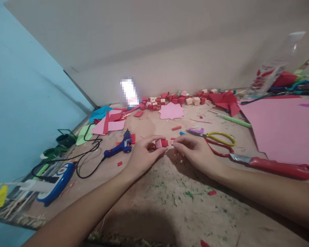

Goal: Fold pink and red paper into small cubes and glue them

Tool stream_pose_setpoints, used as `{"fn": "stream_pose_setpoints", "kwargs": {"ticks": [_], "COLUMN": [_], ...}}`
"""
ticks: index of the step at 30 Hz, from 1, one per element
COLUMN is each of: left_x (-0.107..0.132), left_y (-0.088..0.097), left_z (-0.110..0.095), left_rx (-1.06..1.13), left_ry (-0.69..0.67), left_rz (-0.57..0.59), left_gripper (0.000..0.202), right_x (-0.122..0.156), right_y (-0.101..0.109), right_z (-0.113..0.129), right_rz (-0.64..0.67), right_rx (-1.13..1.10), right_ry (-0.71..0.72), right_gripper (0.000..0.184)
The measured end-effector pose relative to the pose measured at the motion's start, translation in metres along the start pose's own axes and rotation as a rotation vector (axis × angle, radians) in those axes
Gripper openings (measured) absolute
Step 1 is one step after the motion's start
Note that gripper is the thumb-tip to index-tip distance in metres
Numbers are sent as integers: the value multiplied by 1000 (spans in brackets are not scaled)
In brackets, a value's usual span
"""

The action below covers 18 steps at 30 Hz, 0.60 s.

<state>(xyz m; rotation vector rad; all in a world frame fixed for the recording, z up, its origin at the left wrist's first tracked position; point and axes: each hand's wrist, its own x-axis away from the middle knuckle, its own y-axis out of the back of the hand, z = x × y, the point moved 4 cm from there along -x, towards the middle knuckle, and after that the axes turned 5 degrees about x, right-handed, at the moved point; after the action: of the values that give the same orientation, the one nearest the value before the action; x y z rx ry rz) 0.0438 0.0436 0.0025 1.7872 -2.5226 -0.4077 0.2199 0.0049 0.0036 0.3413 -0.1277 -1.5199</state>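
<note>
Between its thumb and fingers, my left hand [144, 151] grips a small pink and red folded paper box [159, 143]. Just to the right, my right hand [192, 149] pinches a tiny pale pink paper piece [171, 142], a short gap away from the box. A blue glue gun [119, 145] lies left of my left hand. Behind my right hand are scissors [220, 140] with one yellow and one red handle loop. A red strip of paper [176, 128] rests beyond my hands.
Small red and cream paper cubes [170, 99] line the wall beside a blurred bright screen [129, 92]. A red-handled knife [275, 166] and large pink sheet [285, 127] lie right. A clear bottle [273, 68] stands behind. At left, a blue power strip [58, 183] trails black cord.
</note>
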Motion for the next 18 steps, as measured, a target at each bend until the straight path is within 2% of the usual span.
{"fn": "stream_pose_setpoints", "kwargs": {"ticks": [5, 9, 18], "left_x": [1, 2, 3], "left_y": [-1, -1, -1], "left_z": [-3, -4, -3], "left_rx": [-77, -134, -184], "left_ry": [-105, -176, -236], "left_rz": [29, 47, 68], "left_gripper": [24, 23, 26], "right_x": [-1, -2, -3], "right_y": [-1, 0, 0], "right_z": [-2, 0, 1], "right_rz": [26, 8, -5], "right_rx": [-23, 52, 108], "right_ry": [-8, 26, 25], "right_gripper": [20, 20, 20]}}
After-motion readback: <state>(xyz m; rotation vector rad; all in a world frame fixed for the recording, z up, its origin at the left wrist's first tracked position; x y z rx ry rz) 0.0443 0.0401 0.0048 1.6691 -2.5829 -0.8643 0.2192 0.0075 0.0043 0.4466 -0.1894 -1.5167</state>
